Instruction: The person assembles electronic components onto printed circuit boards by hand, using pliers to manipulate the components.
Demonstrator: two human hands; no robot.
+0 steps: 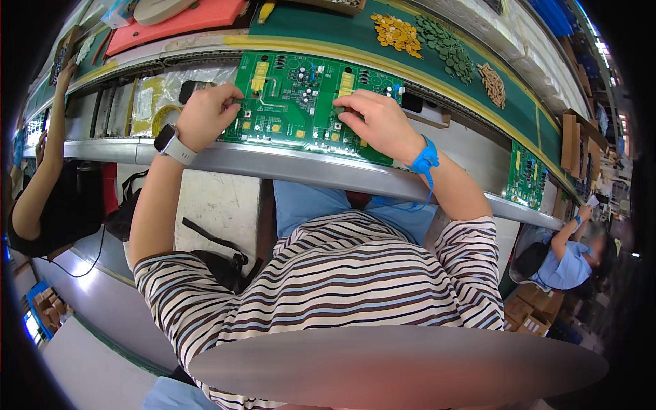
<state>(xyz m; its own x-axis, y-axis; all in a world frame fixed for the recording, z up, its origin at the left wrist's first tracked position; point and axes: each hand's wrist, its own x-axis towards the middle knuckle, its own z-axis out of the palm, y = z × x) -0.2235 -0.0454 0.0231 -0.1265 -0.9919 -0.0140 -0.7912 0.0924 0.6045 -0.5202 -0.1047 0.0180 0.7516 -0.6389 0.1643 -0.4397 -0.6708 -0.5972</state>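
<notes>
A green circuit board (294, 117), made of two like panels side by side, lies across the rails in front of me. Small parts, yellow blocks and dark coils dot its surface. My left hand (207, 116), with a watch on the wrist, is at the board's left edge, thumb and fingers curled together. Over the right panel is my right hand (378, 123), its thumb and index finger bent toward each other just above the parts. A blue band (425, 158) circles that wrist. Anything between the fingertips of either hand is too small or hidden to tell.
Beyond the board, a green belt (328, 29) carries piles of yellow discs (398, 35), green discs (444, 48) and tan pieces (492, 85). Another circuit board (526, 176) sits on the rail at right. A metal edge (314, 156) runs before me. Co-workers sit on both sides.
</notes>
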